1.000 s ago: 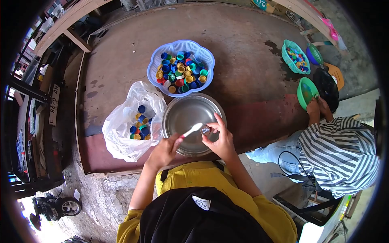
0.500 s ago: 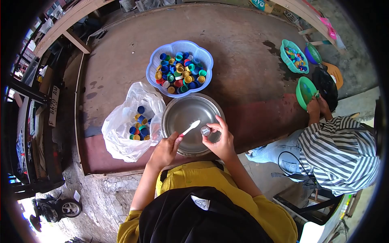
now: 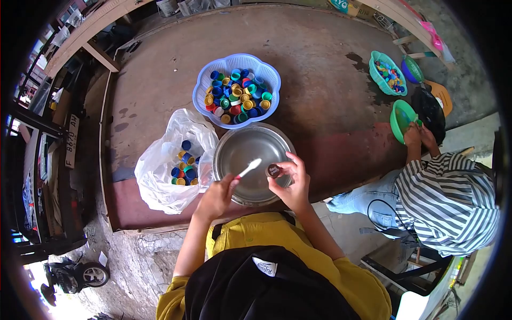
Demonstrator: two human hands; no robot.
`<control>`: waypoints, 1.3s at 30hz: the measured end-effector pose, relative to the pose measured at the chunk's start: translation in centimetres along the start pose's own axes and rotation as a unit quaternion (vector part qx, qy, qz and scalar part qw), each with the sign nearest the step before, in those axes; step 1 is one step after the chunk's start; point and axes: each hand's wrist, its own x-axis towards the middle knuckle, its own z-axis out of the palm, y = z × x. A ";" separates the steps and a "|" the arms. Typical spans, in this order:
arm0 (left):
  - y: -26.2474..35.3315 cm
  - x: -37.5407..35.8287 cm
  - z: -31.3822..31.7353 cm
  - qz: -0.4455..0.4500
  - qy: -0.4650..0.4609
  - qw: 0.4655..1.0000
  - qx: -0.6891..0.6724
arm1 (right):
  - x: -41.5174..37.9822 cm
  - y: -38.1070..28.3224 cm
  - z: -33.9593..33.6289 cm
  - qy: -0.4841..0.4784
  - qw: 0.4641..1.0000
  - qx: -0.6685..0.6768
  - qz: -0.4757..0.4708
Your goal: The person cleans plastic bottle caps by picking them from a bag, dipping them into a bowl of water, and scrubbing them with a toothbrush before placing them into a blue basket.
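Over a metal basin point(image 3: 224, 140), my left hand point(image 3: 217, 197) grips a toothbrush point(image 3: 250, 167) with a white head and a reddish handle. My right hand point(image 3: 293, 184) pinches a brown bottle cap point(image 3: 273, 170) with pale lettering, its face turned up. The brush head and the cap are a short way apart. Behind the basin is a scalloped blue-lavender basket point(image 3: 201, 80) holding many colored bottle caps point(image 3: 234, 96). To the basin's left, an open clear plastic bag point(image 3: 160, 184) holds several blue, yellow and green caps.
At the right, a person in a striped shirt point(image 3: 448, 197) has both hands at a green bowl point(image 3: 397, 128). Near it are a turquoise basket of caps point(image 3: 374, 72) and a black plastic bag point(image 3: 431, 117). The brown table point(image 3: 320, 64) has a raised edge.
The cap in my right hand has turned and shifted slightly, and it now looks browner. My left hand holds the toothbrush almost in place. The other person's hands moved slightly at the bowl.
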 end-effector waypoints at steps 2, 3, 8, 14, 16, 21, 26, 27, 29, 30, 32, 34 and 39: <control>0.3 0.0 -0.7 0.007 0.015 0.999 -0.039 | -0.2 0.7 -0.4 -0.016 0.991 0.109 0.076; 0.8 -0.1 -1.0 0.011 0.000 0.999 -0.051 | -0.3 0.6 -0.6 -0.036 0.980 0.174 0.092; 2.0 -0.5 0.0 0.036 -0.022 0.996 -0.073 | -0.6 0.1 -0.4 -0.036 0.968 0.206 0.139; 1.8 -0.1 -0.4 0.018 -0.027 0.998 -0.059 | -0.5 -0.5 -0.6 -0.049 0.953 0.264 0.142; 2.6 -0.3 -0.2 0.031 -0.041 0.996 -0.068 | -0.4 -0.6 -0.5 -0.058 0.953 0.255 0.152; 1.2 0.3 0.0 0.006 -0.019 0.999 -0.048 | -0.5 -0.6 -0.8 -0.079 0.947 0.262 0.167; 1.6 0.1 1.1 0.002 -0.051 0.996 -0.073 | -0.5 0.2 -0.2 -0.034 0.836 0.487 0.251; 2.0 0.0 1.1 0.005 -0.041 0.996 -0.081 | -0.6 0.1 0.1 -0.032 0.828 0.494 0.264; 2.2 0.1 1.4 0.020 -0.040 0.995 -0.086 | -0.6 -0.2 0.5 -0.041 0.881 0.403 0.244; 2.2 0.0 1.5 0.025 -0.039 0.995 -0.089 | -0.6 -0.4 0.6 -0.049 0.903 0.356 0.235; 2.8 -0.1 1.4 0.022 -0.039 0.995 -0.089 | -0.8 1.3 1.2 -0.009 0.949 0.270 0.161; 3.0 -0.2 1.6 0.008 -0.046 0.995 -0.088 | -0.5 2.0 1.6 0.027 0.982 0.167 0.089; 1.0 0.2 1.9 -0.031 0.049 0.996 -0.065 | 0.4 0.7 0.8 0.124 0.991 -0.034 -0.034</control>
